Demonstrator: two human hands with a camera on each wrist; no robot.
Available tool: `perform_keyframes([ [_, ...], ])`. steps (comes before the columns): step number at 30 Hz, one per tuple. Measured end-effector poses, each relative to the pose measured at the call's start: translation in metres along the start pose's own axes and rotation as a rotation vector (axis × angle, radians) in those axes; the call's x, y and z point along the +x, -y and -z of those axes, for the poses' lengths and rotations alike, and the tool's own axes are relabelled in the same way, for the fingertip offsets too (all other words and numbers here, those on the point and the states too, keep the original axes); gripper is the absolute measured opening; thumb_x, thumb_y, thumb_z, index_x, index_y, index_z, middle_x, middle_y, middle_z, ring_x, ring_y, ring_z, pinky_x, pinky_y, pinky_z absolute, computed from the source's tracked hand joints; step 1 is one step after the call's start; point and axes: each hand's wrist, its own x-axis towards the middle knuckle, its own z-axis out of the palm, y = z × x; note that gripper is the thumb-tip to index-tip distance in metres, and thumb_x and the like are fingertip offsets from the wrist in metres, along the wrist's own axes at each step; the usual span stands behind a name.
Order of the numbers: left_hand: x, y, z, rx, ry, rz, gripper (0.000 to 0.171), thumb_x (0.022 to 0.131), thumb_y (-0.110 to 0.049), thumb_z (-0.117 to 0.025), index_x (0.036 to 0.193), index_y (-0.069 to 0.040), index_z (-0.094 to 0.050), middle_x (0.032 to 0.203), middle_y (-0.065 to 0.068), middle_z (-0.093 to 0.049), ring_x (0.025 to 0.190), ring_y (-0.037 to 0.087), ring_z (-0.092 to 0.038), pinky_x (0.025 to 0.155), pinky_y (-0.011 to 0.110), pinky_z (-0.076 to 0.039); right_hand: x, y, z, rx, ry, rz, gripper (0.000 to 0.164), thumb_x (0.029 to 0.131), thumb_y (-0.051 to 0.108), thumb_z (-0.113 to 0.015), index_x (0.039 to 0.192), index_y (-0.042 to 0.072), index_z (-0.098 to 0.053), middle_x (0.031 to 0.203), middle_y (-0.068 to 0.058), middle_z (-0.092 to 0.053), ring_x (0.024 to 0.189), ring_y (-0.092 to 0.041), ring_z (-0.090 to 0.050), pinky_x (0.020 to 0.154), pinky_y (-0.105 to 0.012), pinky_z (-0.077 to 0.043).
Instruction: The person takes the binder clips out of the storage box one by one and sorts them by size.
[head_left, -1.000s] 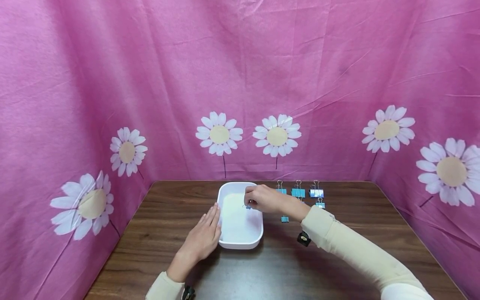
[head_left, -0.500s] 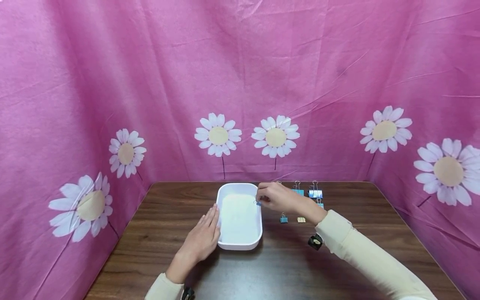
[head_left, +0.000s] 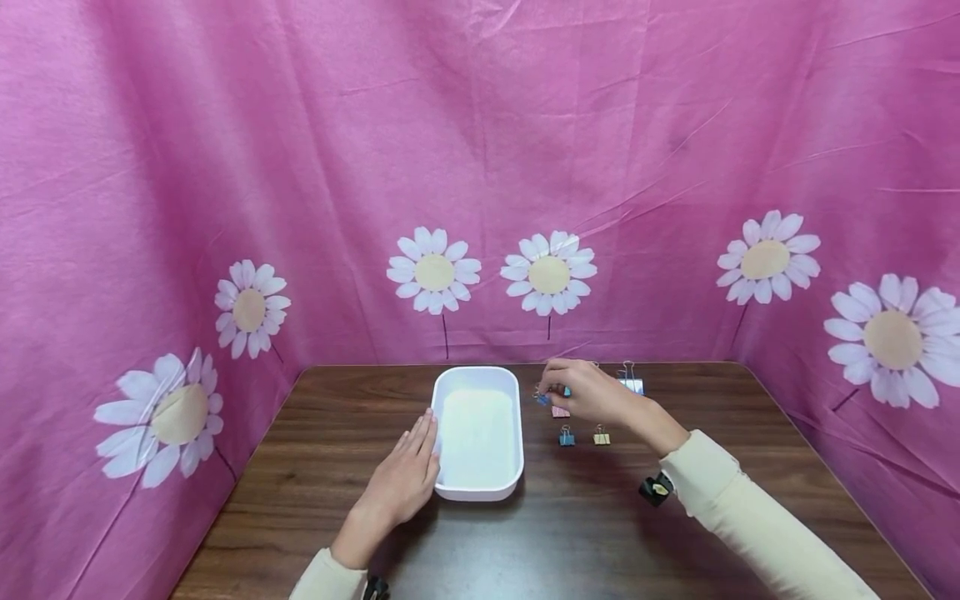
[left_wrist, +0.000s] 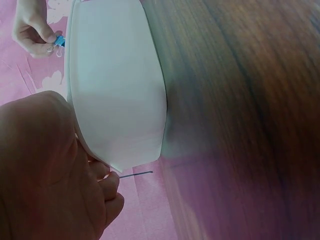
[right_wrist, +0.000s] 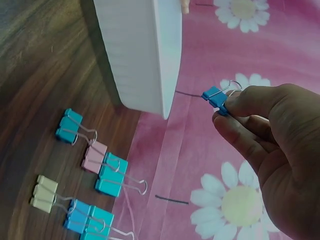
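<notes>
My right hand (head_left: 588,396) pinches a small blue binder clip (right_wrist: 216,97) between thumb and forefinger, held above the table to the right of the white tray (head_left: 478,492). In the right wrist view the clip's wire handles point up and toward the hand. My left hand (head_left: 401,475) rests along the tray's left side with its fingers straight, and in the left wrist view it lies against the tray's rim. Below the right hand stand a pink binder clip (right_wrist: 95,157), a small teal clip (head_left: 567,438) and a yellow clip (head_left: 602,438).
Larger clips stand farther back, among them a teal clip (right_wrist: 111,175) and a shiny blue clip (head_left: 632,386), partly hidden by the right hand in the head view. A pink flowered curtain (head_left: 480,167) rises behind the wooden table (head_left: 315,433).
My right hand has moved right, from inside the tray out past its right rim, carrying the blue binder clip. The yellow clip has come into view. My left hand has stayed at the tray.
</notes>
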Motion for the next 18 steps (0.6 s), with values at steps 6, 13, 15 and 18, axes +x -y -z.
perform_keyframes([
  [6,0.000,0.001,-0.001,-0.003,0.002,0.002,0.058,0.114,-0.023,-0.037,0.163,0.007,-0.032,0.176,0.020,-0.025,0.163,0.033,-0.030,0.133,0.049,-0.030,-0.012,-0.004,0.004,0.003,-0.018,-0.039,0.016,0.092,-0.001,-0.077,0.095,0.014,-0.080,0.098,0.003,-0.072,0.081,-0.006,-0.063,0.069,-0.023,-0.058],
  [13,0.000,0.001,0.000,-0.005,-0.004,-0.002,0.057,0.114,-0.022,-0.038,0.163,0.008,-0.033,0.175,0.021,-0.026,0.162,0.035,-0.031,0.133,0.050,-0.031,-0.028,-0.011,0.002,-0.041,-0.038,-0.093,0.016,0.090,-0.001,-0.077,0.094,0.014,-0.079,0.096,0.004,-0.071,0.082,-0.007,-0.063,0.072,-0.029,-0.058],
  [15,0.000,0.001,0.000,-0.006,-0.005,-0.003,0.057,0.114,-0.022,-0.038,0.163,0.008,-0.033,0.175,0.021,-0.026,0.162,0.035,-0.031,0.133,0.050,-0.031,-0.033,-0.013,0.001,-0.048,-0.048,-0.106,0.015,0.090,-0.001,-0.077,0.094,0.014,-0.079,0.097,0.003,-0.072,0.083,-0.007,-0.064,0.073,-0.029,-0.059],
  [18,0.000,0.001,0.000,-0.006,-0.004,-0.004,0.057,0.114,-0.022,-0.038,0.163,0.008,-0.033,0.175,0.021,-0.026,0.162,0.035,-0.031,0.133,0.050,-0.031,-0.040,-0.016,0.001,-0.042,-0.061,-0.125,0.015,0.089,-0.002,-0.077,0.094,0.012,-0.079,0.096,0.002,-0.072,0.082,-0.007,-0.065,0.071,-0.026,-0.059],
])
